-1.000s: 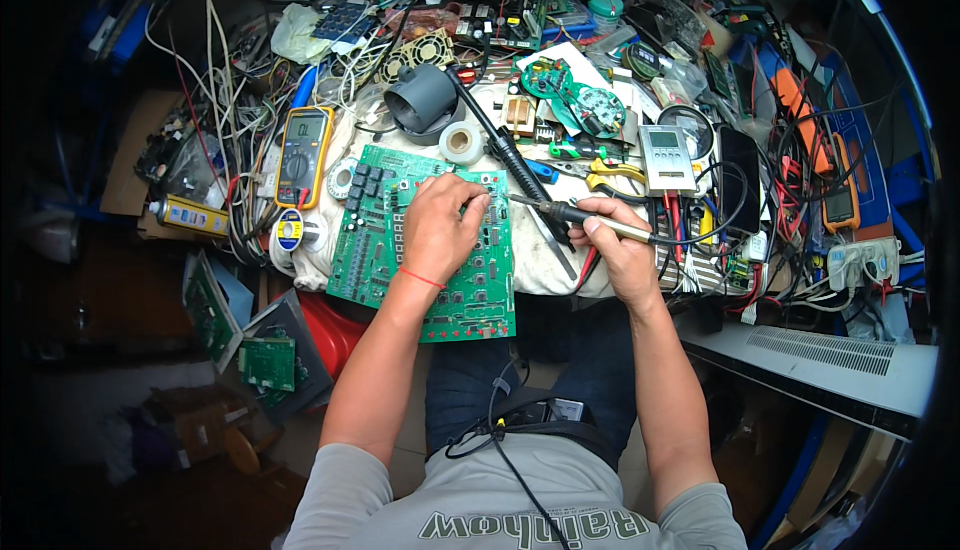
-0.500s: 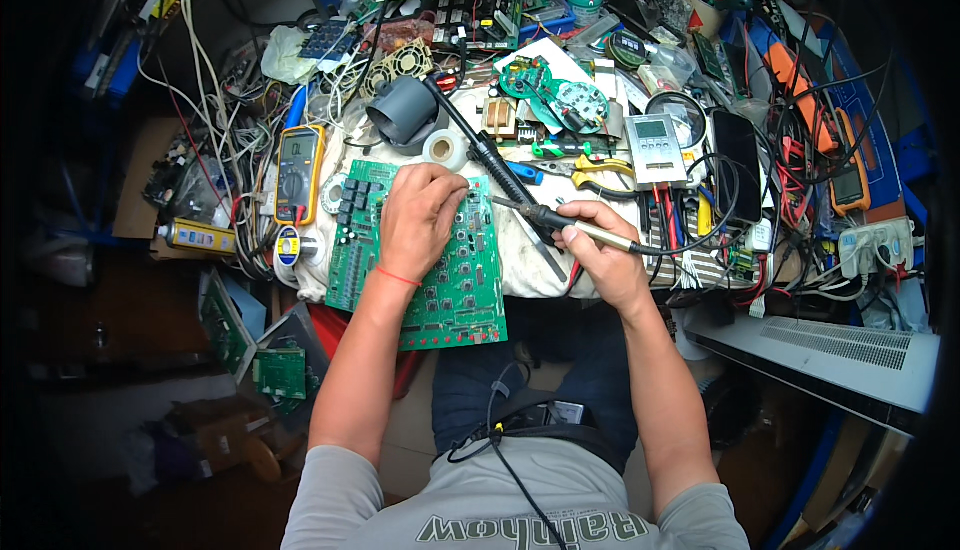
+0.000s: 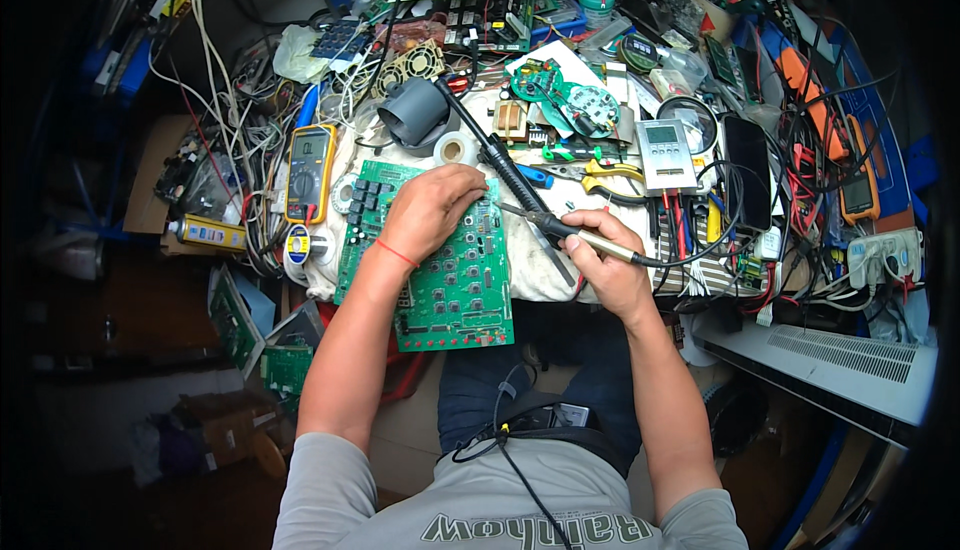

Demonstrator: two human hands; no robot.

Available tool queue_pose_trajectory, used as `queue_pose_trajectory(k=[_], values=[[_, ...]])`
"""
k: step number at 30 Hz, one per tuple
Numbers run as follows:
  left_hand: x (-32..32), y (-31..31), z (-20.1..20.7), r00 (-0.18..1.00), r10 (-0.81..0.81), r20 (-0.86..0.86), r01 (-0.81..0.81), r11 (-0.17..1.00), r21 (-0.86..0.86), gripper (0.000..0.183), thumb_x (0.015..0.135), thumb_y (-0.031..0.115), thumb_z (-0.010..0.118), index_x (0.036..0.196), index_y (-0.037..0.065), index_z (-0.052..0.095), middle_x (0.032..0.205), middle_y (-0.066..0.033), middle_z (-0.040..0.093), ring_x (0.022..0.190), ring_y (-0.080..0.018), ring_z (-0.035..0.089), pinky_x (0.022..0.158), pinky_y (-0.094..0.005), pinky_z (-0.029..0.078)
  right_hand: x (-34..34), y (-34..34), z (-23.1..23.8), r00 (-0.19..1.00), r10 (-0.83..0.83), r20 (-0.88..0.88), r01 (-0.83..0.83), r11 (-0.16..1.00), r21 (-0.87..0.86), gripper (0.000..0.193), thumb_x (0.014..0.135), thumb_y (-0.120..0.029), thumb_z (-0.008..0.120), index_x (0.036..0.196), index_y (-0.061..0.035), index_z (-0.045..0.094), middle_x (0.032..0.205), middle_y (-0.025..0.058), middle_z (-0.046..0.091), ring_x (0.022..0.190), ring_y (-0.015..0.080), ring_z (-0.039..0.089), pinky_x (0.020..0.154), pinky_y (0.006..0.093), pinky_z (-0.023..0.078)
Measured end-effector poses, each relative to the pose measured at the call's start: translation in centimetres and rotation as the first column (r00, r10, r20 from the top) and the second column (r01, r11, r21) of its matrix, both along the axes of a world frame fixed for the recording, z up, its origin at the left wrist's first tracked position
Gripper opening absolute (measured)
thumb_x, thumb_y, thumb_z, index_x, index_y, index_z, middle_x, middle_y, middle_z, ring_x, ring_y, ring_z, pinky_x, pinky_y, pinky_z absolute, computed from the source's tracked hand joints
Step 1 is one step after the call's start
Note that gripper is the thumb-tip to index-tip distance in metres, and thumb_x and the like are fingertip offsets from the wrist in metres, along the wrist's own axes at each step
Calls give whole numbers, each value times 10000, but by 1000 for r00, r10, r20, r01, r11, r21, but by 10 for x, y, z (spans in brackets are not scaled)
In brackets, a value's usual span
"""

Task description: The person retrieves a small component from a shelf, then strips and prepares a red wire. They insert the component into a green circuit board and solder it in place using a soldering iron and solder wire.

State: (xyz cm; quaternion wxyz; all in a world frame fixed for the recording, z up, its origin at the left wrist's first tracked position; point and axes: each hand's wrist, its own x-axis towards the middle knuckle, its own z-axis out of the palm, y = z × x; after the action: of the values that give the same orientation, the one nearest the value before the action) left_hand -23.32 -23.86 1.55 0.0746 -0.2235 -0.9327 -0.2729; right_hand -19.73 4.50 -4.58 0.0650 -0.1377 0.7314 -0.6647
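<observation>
A green circuit board (image 3: pixel 470 295) lies at the bench's front edge, its near end overhanging. It carries black relays, several small buttons and a row of red parts along the near edge. My left hand (image 3: pixel 432 212) rests on its upper part, fingers pinched together near the far right corner; what they hold, if anything, is hidden. My right hand (image 3: pixel 612 275) grips a soldering iron (image 3: pixel 610 246) with a cream and black handle, right of the board. The iron's tip points left toward the board's right edge. Behind it, a black tube (image 3: pixel 512 182) slants from a grey nozzle (image 3: pixel 412 115).
A yellow multimeter (image 3: pixel 308 175) and a solder spool (image 3: pixel 298 243) stand left. Yellow-handled pliers (image 3: pixel 612 182), a grey tester (image 3: pixel 664 155) and a phone (image 3: pixel 745 170) lie right. Round green boards (image 3: pixel 585 110), cables and electronic parts crowd the back.
The view has shifted slightly, so the bench appears a little farther right and lower. Both hands keep nearly the same places relative to the board; the iron stays in my right hand.
</observation>
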Motion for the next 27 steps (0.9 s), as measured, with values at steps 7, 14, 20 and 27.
queue_pose_trajectory(k=[7,14,20,27], values=[[0,0,0,999,-16,-31,15,999,-30,128,944,109,709,1045,34,730,1080,-124,738,984,-352,709,850,-416,574,1,-6,1,999,-51,-16,50,997,-53,251,925,-89,725,1163,-12,713,930,61,692,769,117,615,714,276,505],[0,1,-1,999,-23,-35,21,999,-38,111,946,106,701,1028,34,721,1064,-124,734,978,-359,704,845,-428,572,0,-8,0,996,-69,-61,66,996,-62,246,896,-90,742,1133,-27,732,879,47,660,696,111,561,668,281,474],[0,1,-1,998,-25,-55,22,998,-60,100,949,112,698,1017,41,718,1057,-115,734,969,-359,700,836,-433,571,0,-9,1,993,-77,-88,72,996,-59,244,887,-83,742,1125,-28,734,875,49,659,692,117,564,668,282,475],[2,4,0,995,-25,-96,16,996,-91,91,954,120,690,1005,51,720,1045,-107,732,959,-355,697,829,-433,574,0,-8,2,990,-74,-117,70,997,-44,248,881,-76,743,1124,-29,738,873,53,660,692,121,569,668,284,477]])
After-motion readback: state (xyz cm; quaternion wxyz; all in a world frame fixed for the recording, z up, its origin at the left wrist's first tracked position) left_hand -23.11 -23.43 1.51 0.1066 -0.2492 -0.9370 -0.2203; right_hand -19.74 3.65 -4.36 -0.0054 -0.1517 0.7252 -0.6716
